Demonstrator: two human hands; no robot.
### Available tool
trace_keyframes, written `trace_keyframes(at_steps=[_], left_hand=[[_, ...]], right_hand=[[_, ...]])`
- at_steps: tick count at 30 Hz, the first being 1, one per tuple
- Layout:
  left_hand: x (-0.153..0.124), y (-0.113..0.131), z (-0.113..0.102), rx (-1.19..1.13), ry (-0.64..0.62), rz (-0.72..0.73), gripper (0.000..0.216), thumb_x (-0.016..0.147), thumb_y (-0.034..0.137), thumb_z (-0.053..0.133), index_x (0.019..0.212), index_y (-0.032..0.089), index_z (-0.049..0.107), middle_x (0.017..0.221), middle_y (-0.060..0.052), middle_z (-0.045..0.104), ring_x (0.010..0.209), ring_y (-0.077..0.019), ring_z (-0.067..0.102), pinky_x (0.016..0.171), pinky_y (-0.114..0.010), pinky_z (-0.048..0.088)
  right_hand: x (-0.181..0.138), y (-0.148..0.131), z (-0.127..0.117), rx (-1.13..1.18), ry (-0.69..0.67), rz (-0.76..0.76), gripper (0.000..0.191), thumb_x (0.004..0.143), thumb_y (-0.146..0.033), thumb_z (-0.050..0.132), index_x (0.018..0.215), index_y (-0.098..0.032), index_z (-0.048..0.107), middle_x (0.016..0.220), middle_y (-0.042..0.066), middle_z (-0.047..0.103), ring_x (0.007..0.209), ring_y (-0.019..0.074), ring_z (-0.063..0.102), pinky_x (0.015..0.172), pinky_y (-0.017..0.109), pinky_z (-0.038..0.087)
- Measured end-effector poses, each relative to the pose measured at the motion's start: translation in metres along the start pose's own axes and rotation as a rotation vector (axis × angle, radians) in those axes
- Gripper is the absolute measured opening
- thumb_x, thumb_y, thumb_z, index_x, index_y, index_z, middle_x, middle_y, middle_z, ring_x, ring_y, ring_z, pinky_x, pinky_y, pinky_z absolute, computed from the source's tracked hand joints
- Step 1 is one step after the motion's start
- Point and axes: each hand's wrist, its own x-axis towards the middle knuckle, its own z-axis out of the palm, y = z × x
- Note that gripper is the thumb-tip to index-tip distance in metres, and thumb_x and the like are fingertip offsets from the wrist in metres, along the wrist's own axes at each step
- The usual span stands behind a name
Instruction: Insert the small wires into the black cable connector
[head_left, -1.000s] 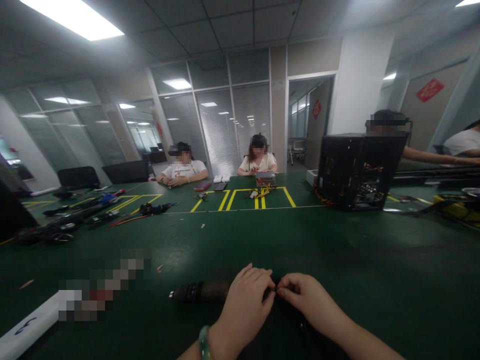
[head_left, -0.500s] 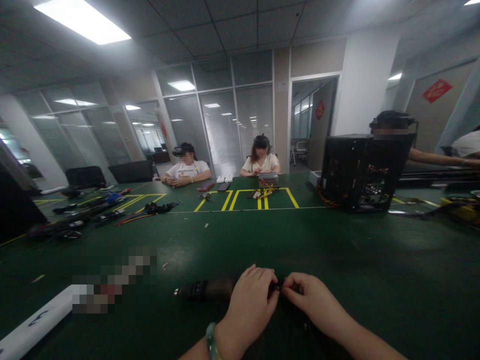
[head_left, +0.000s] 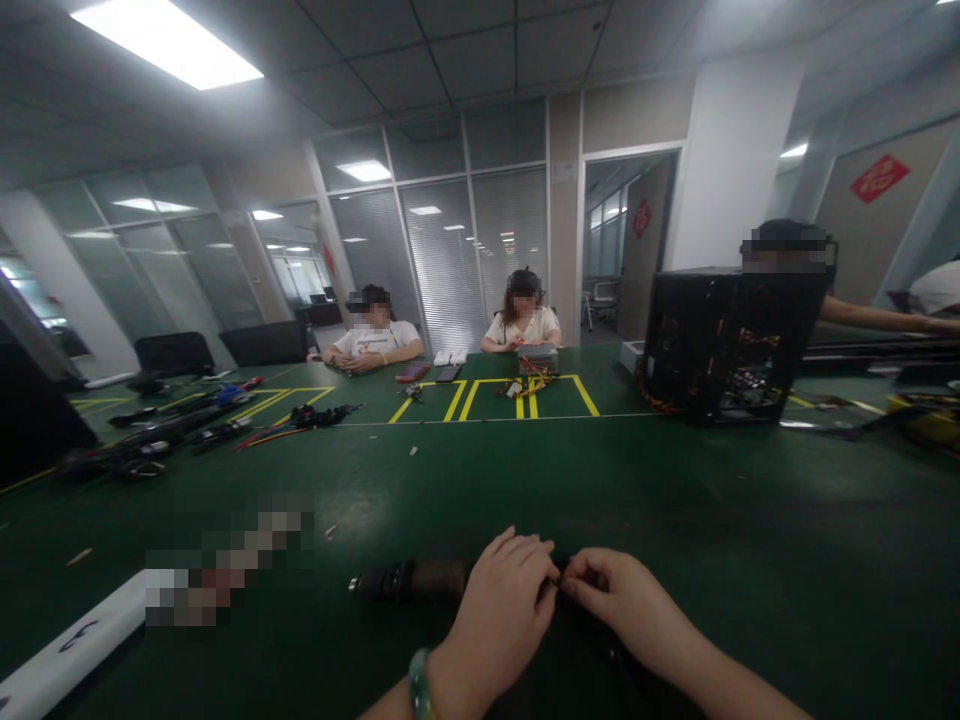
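A dark power drill lies on its side on the green table in front of me, its ringed collar and silver tip pointing left. My left hand is wrapped over its rear part, fingers curled and thumb tucked in, hiding what lies below. Close against it, my right hand pinches thumb and forefinger together by the left fingertips. Whatever small thing sits in that pinch is too dark to make out. Below the right hand, more of the dark shape runs toward me, mostly lost in shadow.
A black computer case stands at the back right. Cables and dark parts lie at the left, near a white bar. Across the table, a grey power supply with coloured wires sits before one of two seated people; another person is behind the case.
Both hands stay at almost the same spot, with only tiny finger shifts. The drill has not visibly moved.
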Motion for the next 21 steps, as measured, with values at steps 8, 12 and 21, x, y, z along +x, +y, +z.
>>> trace_keyframes(at_steps=[8, 12, 21], left_hand=[[0.0009, 0.0026, -0.0033, -0.041, -0.020, -0.011, 0.015, 0.083, 0.009, 0.060, 0.091, 0.023, 0.060, 0.110, 0.001, 0.065, 0.108, -0.0179, 0.057, 0.111, -0.045, 0.029], [0.0005, 0.0034, -0.0055, -0.056, -0.025, -0.029, 0.013, 0.084, 0.014, 0.063, 0.093, 0.024, 0.061, 0.111, 0.001, 0.064, 0.108, -0.0180, 0.057, 0.110, -0.046, 0.029], [0.0010, 0.0016, -0.0050, -0.030, -0.009, -0.065, 0.016, 0.085, 0.014, 0.064, 0.096, 0.026, 0.060, 0.116, 0.003, 0.063, 0.111, -0.0166, 0.055, 0.110, -0.044, 0.031]], right_hand=[[0.0000, 0.0035, 0.0026, -0.072, 0.041, 0.017, 0.012, 0.083, -0.026, 0.057, 0.077, -0.018, 0.065, 0.074, -0.001, 0.066, 0.068, 0.0150, 0.059, 0.059, 0.021, 0.038], [0.0015, 0.0061, 0.0034, -0.093, 0.048, 0.019, 0.013, 0.084, -0.025, 0.056, 0.076, -0.019, 0.065, 0.074, -0.001, 0.067, 0.068, 0.0152, 0.059, 0.059, 0.022, 0.038], [0.0053, 0.0071, 0.0029, -0.080, 0.023, -0.024, 0.017, 0.086, -0.028, 0.055, 0.078, -0.020, 0.069, 0.076, -0.001, 0.067, 0.072, 0.0158, 0.061, 0.063, 0.022, 0.039]])
